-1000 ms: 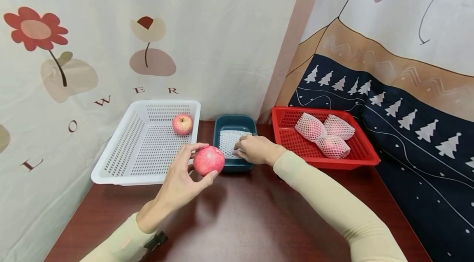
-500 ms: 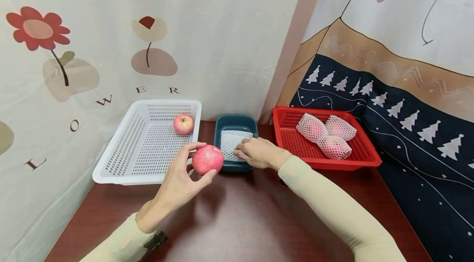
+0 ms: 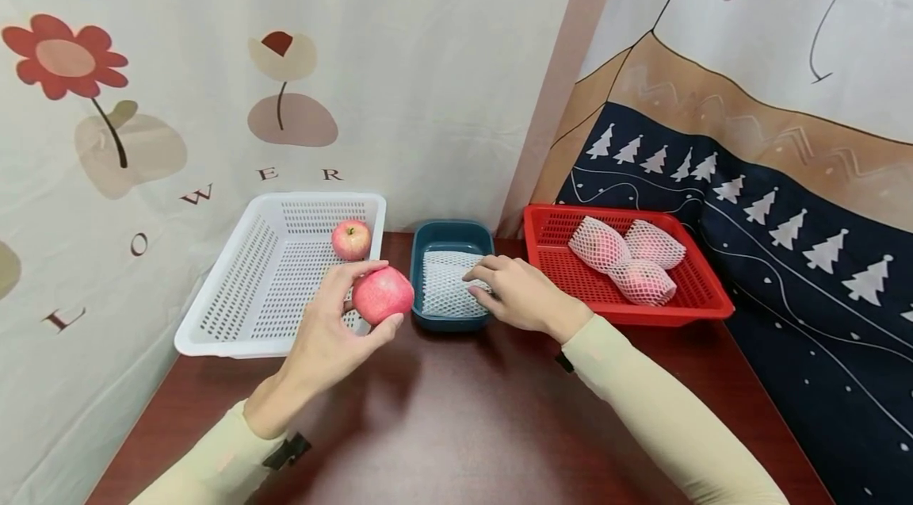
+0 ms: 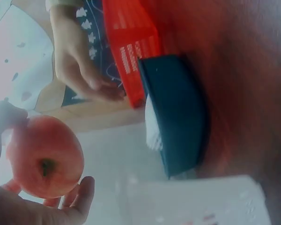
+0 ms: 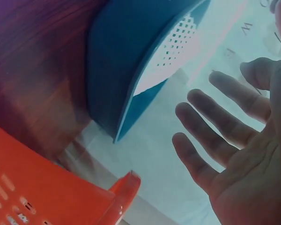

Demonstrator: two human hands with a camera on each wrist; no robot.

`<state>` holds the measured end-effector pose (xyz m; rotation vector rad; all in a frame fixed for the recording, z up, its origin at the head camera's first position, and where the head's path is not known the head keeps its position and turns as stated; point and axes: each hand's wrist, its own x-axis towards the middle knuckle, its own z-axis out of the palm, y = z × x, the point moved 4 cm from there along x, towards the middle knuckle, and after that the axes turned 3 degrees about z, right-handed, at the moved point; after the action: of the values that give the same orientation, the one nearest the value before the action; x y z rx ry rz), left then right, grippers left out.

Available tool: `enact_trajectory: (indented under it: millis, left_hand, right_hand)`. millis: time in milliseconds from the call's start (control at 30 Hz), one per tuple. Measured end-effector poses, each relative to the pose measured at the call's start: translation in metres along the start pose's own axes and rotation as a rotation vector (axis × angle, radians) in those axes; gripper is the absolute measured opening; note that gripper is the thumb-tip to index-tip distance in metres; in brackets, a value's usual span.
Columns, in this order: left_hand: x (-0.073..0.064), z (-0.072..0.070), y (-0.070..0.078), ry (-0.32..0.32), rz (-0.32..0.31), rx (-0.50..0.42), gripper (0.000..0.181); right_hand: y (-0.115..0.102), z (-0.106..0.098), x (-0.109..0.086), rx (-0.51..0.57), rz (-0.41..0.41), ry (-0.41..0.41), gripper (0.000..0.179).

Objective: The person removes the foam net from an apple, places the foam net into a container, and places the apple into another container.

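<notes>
My left hand holds a red apple between thumb and fingers, raised over the table in front of the white basket. In the left wrist view, the same apple shows its stem hollow. My right hand hovers at the right rim of a small dark teal bin. White foam fruit nets lie in that bin. The right wrist view shows the right hand with fingers spread and nothing in them, beside the bin's rim.
On the left stands a white perforated basket with one apple inside. A red basket at the right holds several net-wrapped apples. The brown table extends in front, and a printed curtain hangs behind.
My right hand has risen off the foam nets and moved right, its fingers loosening. My left hand has shifted slightly left and up with the apple.
</notes>
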<state>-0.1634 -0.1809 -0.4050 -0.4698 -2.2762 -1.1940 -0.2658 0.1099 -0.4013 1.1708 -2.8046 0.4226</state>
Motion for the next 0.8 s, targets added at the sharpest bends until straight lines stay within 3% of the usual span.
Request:
enact_trajectory:
  millis: [167,467,800]
  left_hand:
    - [0.010,-0.015,-0.001,0.021,0.005,0.042,0.078]
    - [0.035,-0.046,-0.008,0.019,0.044,0.222,0.082]
    - [0.062,-0.063,-0.025,-0.094,0.012,0.291,0.077]
  right_hand:
    - [-0.002,-0.006,-0.012,0.038,-0.026,0.068,0.032]
    - [-0.003,-0.011,-0.033,0.057,-0.051,0.157,0.033]
    - [0.007,-0.015,-0.053,0.053,0.000,0.213,0.038]
